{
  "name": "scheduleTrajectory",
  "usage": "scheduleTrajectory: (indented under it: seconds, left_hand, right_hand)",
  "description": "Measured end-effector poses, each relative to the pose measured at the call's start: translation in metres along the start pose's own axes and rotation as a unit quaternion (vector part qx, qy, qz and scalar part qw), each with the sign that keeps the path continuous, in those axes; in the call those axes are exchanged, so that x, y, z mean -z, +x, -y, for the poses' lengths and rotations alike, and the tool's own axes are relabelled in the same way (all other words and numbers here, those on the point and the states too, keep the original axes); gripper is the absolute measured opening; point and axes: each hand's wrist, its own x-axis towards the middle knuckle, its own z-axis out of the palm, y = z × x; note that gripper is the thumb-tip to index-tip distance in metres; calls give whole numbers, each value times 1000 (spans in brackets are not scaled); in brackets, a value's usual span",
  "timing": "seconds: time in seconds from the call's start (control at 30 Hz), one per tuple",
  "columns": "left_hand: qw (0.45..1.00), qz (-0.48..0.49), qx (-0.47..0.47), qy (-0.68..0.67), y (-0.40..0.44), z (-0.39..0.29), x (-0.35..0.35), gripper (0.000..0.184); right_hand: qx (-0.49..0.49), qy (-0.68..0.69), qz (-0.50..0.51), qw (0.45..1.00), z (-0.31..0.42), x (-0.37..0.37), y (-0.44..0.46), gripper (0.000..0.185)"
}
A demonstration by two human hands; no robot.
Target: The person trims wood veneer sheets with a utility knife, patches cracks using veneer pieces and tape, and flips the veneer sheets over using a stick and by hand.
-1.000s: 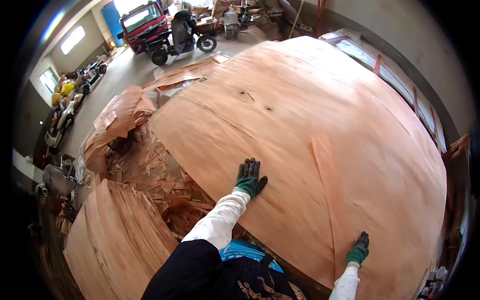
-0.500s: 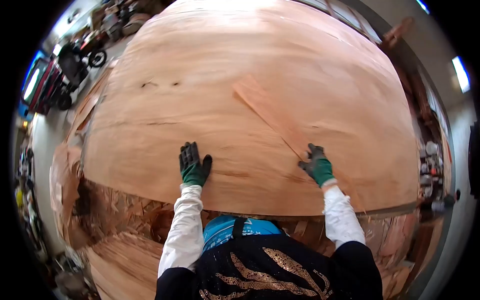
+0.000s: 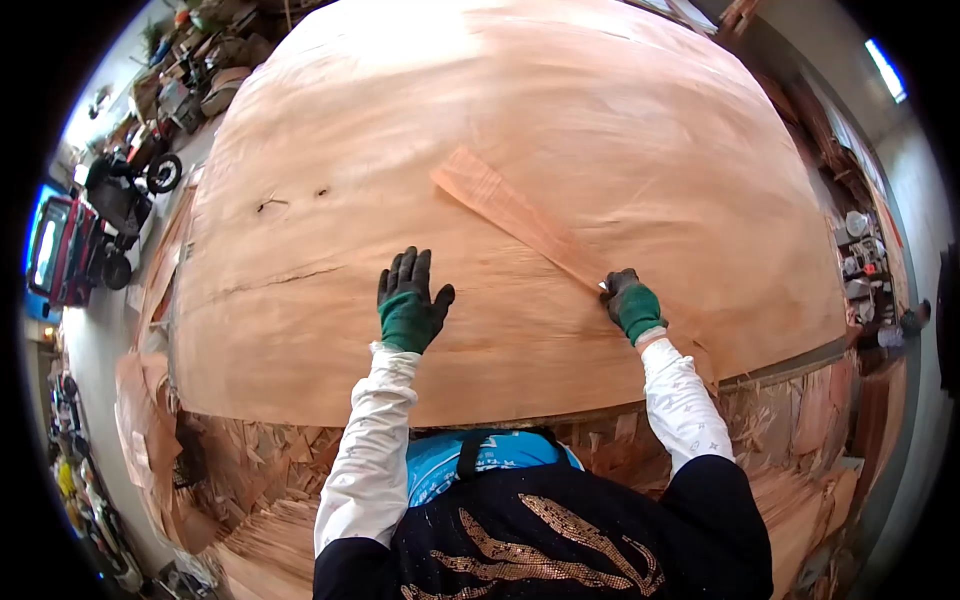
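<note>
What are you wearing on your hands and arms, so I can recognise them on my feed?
My left hand and right hand wear matching work gloves, blackish over the fingers and green toward the wrist. White oversleeves with a small, faint grey print and gathered cuffs cover my forearms. Above them are the black sleeves of my top.

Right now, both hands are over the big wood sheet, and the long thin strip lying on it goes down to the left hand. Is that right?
Not quite: the head view shows the long thin strip going down to the right hand, not the left hand. The rest is right: both hands are over the big wood sheet, and the strip lies on it.
</note>
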Motion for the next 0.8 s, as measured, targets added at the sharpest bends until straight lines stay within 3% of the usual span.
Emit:
scheduleTrajectory:
  seconds: [0.1,0.13,0.27,0.4,0.5,0.57,0.63,0.7,0.73,0.8]
  left_hand:
    - [995,48,-18,-89,-1,11,-1,64]
    - [990,62,-19,-127,-2,19,0,64]
    - [994,16,-91,-58,-16,52,44,76]
    - [984,34,-175,-26,-18,85,111,91]
    - [955,35,-293,5,-14,117,142,92]
    - [907,21,-420,26,-20,128,146,92]
    - [863,47,-501,-49,-30,130,149,72]
    - [810,208,-547,-23,-39,143,160,49]
    - [803,286,-519,-61,-40,152,161,33]
    - [801,409,-433,-60,-34,175,178,29]
  right_hand:
    - [-67,95,-120,986,17,3,-33,26]
    - [-54,83,-98,990,22,5,-33,19]
    - [54,66,4,996,96,49,-84,19]
    - [131,-86,130,979,213,111,-152,27]
    - [207,-102,136,963,269,104,-172,24]
    - [240,-124,130,954,303,101,-184,20]
    - [276,-106,112,949,331,110,-203,18]
    - [262,-87,74,958,350,124,-223,17]
    - [248,-79,66,963,355,134,-229,17]
    - [189,-108,94,971,365,150,-225,18]
